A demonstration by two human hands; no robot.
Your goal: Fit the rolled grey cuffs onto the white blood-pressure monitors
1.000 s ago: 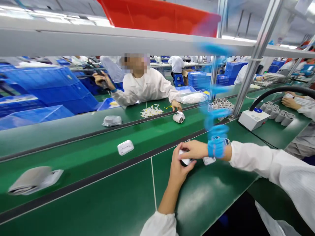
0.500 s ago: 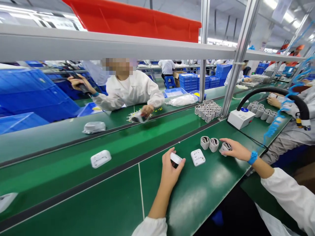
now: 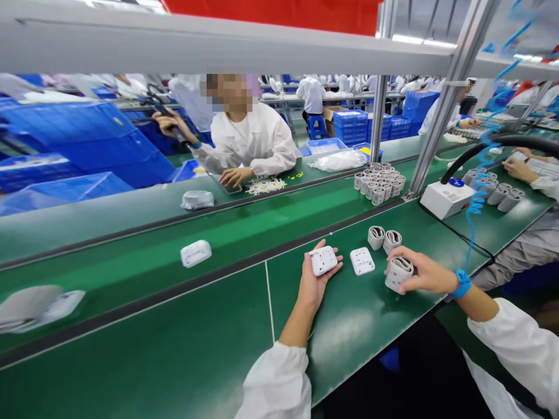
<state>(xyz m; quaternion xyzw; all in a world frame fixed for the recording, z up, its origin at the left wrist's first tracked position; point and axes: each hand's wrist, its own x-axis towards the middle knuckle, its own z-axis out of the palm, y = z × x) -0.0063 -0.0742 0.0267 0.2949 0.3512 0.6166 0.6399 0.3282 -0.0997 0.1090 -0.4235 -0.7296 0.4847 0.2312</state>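
An electronics assembly factory floor is shown, a long green conveyor workbench (image 3: 144, 230) lined with white-coated workers (image 3: 255, 139), white plastic units (image 3: 195, 253) laid along the belt, blue plastic crates (image 3: 82, 134) stacked at left and far off, a metal shelf frame (image 3: 183, 49) mounted overhead

Glossy green bench mat (image 3: 349, 343), smooth white plastic socket (image 3: 324, 260), metal upright (image 3: 449, 99)

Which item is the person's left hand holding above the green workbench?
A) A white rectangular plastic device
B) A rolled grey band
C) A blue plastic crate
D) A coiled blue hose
A: the left hand cradles the white rectangular plastic device in its palm, while the rolled grey band is in the right hand.
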